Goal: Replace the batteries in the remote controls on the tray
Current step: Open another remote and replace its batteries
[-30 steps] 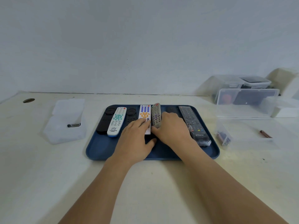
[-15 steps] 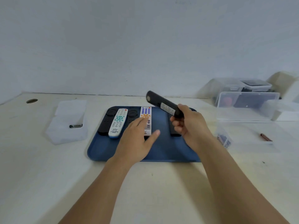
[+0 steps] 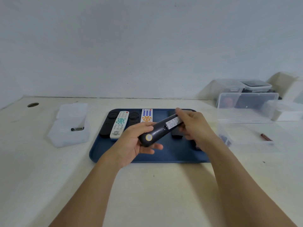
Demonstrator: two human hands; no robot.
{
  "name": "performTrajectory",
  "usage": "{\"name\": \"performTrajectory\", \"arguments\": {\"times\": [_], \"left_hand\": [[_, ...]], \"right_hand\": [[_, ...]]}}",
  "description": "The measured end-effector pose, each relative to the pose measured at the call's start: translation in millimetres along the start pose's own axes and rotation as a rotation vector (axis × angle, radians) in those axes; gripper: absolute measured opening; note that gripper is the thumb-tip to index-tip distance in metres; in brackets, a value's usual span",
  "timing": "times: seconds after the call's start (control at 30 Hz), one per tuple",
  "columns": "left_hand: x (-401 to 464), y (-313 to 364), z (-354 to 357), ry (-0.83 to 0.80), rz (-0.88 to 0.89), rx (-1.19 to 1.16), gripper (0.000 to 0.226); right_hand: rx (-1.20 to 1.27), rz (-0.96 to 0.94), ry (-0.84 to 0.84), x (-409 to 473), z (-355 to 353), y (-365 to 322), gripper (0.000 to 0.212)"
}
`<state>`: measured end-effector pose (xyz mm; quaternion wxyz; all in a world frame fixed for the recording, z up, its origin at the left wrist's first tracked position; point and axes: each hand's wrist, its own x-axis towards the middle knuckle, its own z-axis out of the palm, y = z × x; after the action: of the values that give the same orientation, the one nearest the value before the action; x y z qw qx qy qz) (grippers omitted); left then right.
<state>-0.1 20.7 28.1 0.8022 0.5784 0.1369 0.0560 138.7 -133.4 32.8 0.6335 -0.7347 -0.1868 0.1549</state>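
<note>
1. Early stage, I judge: the dark grey plastic remote [image 3: 161, 130] is held back-up above the blue plastic tray [image 3: 164, 156], its cover apparently not yet off.
2. The left hand [image 3: 137, 143] cups its near end; the right hand [image 3: 193, 126] grips its far end.
3. Other remotes lie on the tray, among them a white one with teal buttons [image 3: 119, 124].
4. On the worktop [image 3: 155, 194], a clear open plastic box [image 3: 246, 128] holds a reddish battery [image 3: 266, 137]; a frosted container [image 3: 70, 125] holds a dark battery [image 3: 77, 128].
</note>
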Motion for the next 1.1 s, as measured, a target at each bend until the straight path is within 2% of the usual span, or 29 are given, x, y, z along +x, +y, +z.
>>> {"name": "performTrajectory", "arguments": {"times": [0.07,0.17,0.2,0.3,0.47,0.6,0.67,0.77,0.83,0.9,1.03,1.1], "left_hand": [[-1,-4,4,-0.077,-0.028,0.051,0.032],[1,-8,6,-0.080,0.005,0.105,0.035],[2,-9,7,-0.063,0.017,0.120,0.036],[4,-10,8,-0.020,0.043,0.169,0.035],[8,-14,8,0.002,0.058,0.231,0.033],[7,-13,8,0.009,0.015,0.178,0.024],[8,-14,7,0.015,0.001,0.159,0.020],[9,-16,7,0.026,0.013,0.159,0.019],[10,-17,6,0.032,0.010,0.162,0.022],[9,-18,6,0.029,0.002,0.168,0.023],[9,-18,5,0.040,-0.003,0.169,0.021],[10,-18,4,0.054,-0.004,0.181,0.021]], "right_hand": [[-0.203,-0.178,-0.004,0,8,6,0.040],[-0.404,-0.221,-0.106,2,12,10,0.090],[-0.440,-0.242,-0.105,2,10,9,0.095],[-0.493,-0.331,-0.067,1,4,7,0.088],[-0.511,-0.362,-0.025,0,7,8,0.080],[-0.552,-0.363,-0.028,0,6,8,0.077],[-0.571,-0.377,-0.054,-1,8,9,0.069],[-0.624,-0.395,-0.047,-4,10,9,0.086],[-0.672,-0.440,-0.020,-7,11,7,0.084],[-0.742,-0.487,-0.005,-9,12,5,0.077],[-0.829,-0.576,-0.013,-8,15,3,0.047],[-0.888,-0.605,-0.021,-6,20,3,0.043]]}}
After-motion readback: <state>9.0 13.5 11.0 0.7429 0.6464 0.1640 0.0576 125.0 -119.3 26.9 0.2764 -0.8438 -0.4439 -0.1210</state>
